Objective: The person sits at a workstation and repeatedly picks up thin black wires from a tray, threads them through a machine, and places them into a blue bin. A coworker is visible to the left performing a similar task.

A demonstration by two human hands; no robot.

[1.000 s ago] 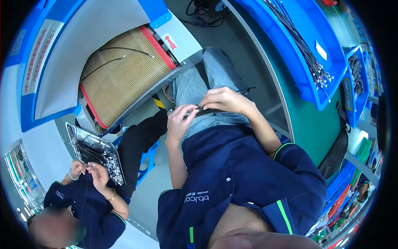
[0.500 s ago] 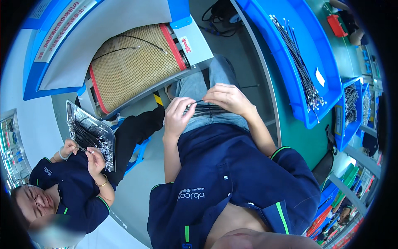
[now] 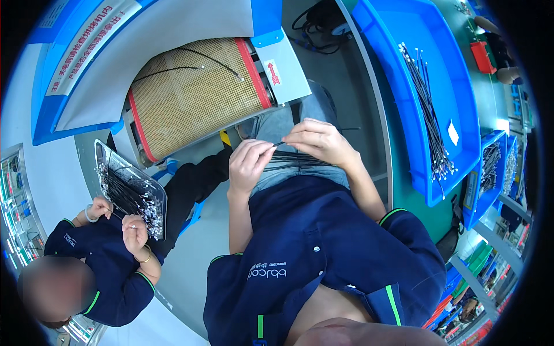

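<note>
A thin black cable (image 3: 278, 144) stretches across the short gap between my hands, above my lap. My left hand (image 3: 249, 164) pinches one side of it between thumb and fingers. On the other side my right hand (image 3: 321, 142) is closed on the same cable, its fingertips close to the left ones. Just below my hands a bundle of black cables (image 3: 297, 161) lies across my thighs, partly covered by the right hand and wrist. The cable's ends are hard to make out.
Ahead to the left, a machine's mesh conveyor belt (image 3: 196, 95) carries two dark cables. A blue bin (image 3: 461, 109) with black cables stands on the green table at right. At left, a co-worker handles a cable beside a tray (image 3: 163, 199) full of cables.
The surroundings have shifted slightly rightward and down in the picture. My hands keep nearly the same pinch on the cable. The co-worker's hands have moved a little.
</note>
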